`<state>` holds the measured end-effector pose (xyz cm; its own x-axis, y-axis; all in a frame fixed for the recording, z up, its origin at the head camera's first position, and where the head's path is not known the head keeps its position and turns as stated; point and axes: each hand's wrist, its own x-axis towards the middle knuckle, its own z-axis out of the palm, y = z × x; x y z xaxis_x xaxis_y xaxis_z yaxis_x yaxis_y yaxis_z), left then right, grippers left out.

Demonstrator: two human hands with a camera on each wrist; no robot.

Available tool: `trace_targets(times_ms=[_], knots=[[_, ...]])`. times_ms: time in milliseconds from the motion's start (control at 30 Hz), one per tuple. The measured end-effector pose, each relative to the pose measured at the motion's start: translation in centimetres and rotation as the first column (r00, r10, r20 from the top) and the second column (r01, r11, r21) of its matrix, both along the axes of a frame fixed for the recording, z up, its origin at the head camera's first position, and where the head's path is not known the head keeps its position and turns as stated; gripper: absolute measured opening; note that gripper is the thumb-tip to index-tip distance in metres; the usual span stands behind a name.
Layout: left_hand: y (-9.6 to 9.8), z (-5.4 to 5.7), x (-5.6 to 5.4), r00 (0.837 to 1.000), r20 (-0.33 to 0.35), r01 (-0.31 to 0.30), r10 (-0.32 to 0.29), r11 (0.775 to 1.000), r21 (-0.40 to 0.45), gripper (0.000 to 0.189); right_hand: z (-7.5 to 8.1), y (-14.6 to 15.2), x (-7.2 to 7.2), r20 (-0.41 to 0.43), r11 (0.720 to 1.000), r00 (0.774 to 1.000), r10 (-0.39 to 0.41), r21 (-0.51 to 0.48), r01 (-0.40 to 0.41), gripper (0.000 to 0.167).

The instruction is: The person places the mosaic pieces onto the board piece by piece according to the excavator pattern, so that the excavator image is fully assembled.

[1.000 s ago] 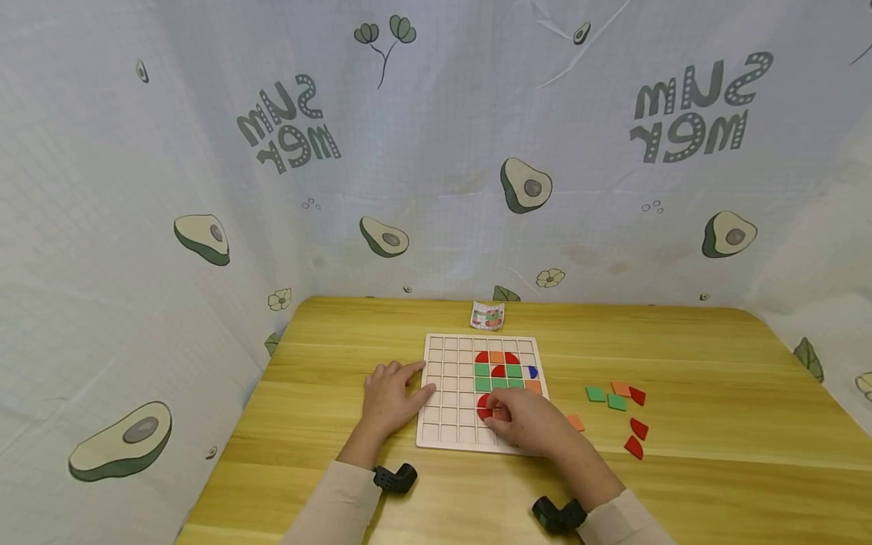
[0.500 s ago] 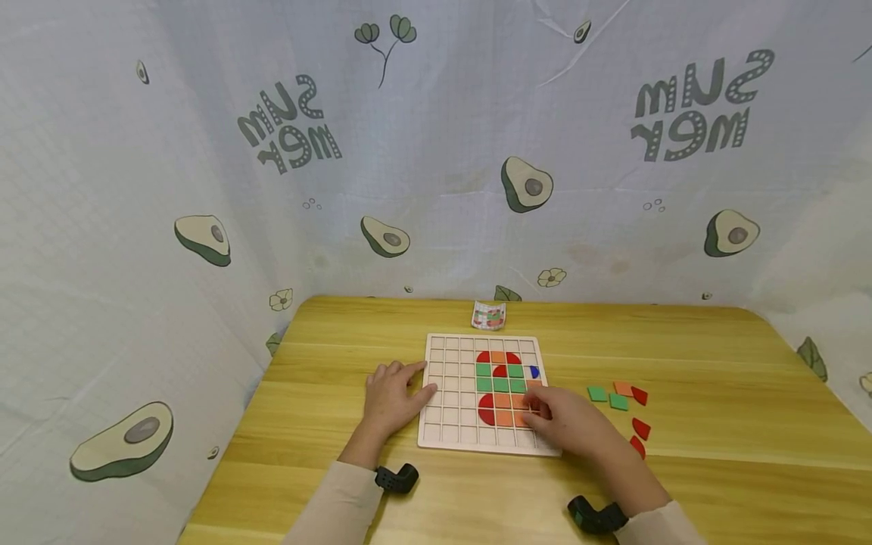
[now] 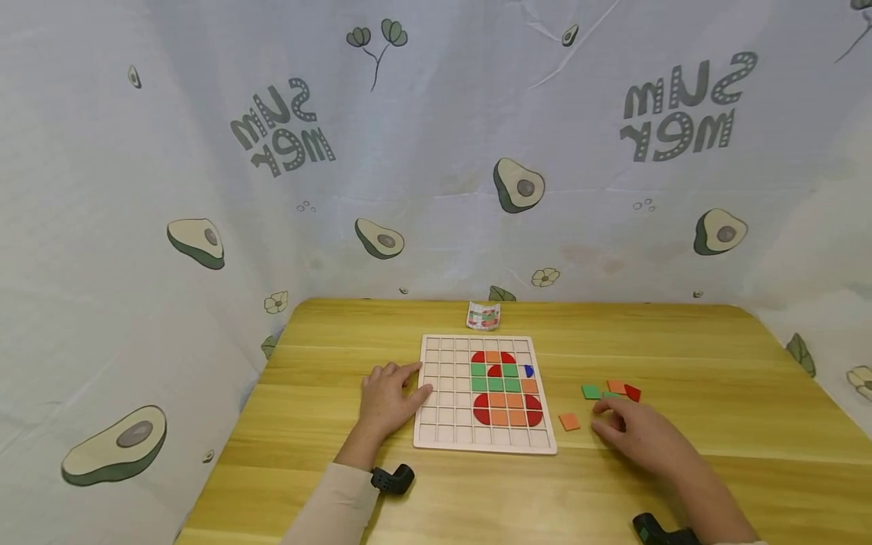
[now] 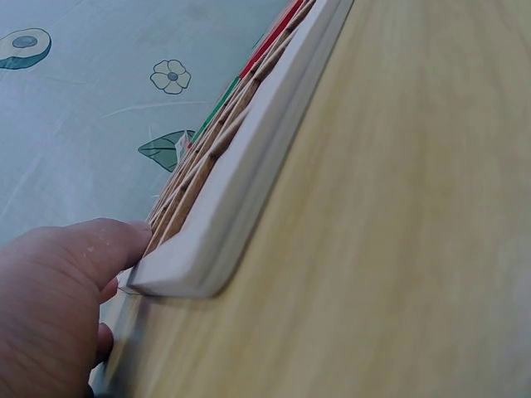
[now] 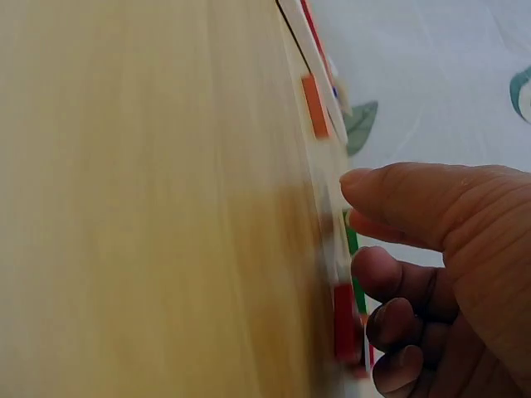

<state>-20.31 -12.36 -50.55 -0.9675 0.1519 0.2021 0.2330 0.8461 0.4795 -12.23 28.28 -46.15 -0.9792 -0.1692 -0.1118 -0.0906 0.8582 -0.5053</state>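
Note:
A pale wooden grid board (image 3: 446, 416) lies on the table, with red, orange, green and blue tiles set in its right half. My left hand (image 3: 388, 400) rests at the board's left edge, thumb on the rim and fingers relaxed. To the right of the board, my right hand (image 3: 640, 433) is over loose tiles, thumb and index finger apart with nothing visible between them. Near its fingertips lie a green tile (image 3: 590, 392), an orange tile (image 3: 616, 386) and a red rounded tile (image 3: 633, 393). A red tile (image 5: 343, 322) sits under the hand in the right wrist view.
A single orange square tile (image 3: 569, 421) lies between the board and the right hand. Behind the board stands a small curved pattern card (image 3: 484, 316). A printed curtain (image 3: 436, 151) hangs along the table's far edge (image 3: 381, 300).
My right hand has left the board and moved right to the loose tiles. Red rounded tiles at the board's lower right are now uncovered. My left hand stays put.

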Motion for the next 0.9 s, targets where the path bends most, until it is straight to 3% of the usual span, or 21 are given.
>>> trace_targets(times_ms=[233,567,733,900], knots=[[-0.1,-0.1,0.1,1.000,0.012,0.001,-0.001,1.000,0.005,0.051,0.1,2.3,0.9,-0.014,1.000,1.000,0.009,0.030,-0.009,0.023],[0.1,0.2,0.0,1.000,0.016,0.003,-0.003,1.000,0.008,0.051,0.8,4.3,1.1,0.121,1.000,0.992,0.026,0.006,-0.027,0.030],[0.1,0.2,0.0,1.000,0.009,0.004,-0.005,1.000,0.009,0.051,0.9,4.1,1.1,0.086,0.999,0.996,0.027,0.044,-0.031,0.023],[-0.1,0.2,0.0,1.000,0.009,-0.001,0.001,1.000,0.010,0.051,0.9,3.3,1.1,0.032,0.997,0.997,0.077,0.013,-0.077,0.021]])
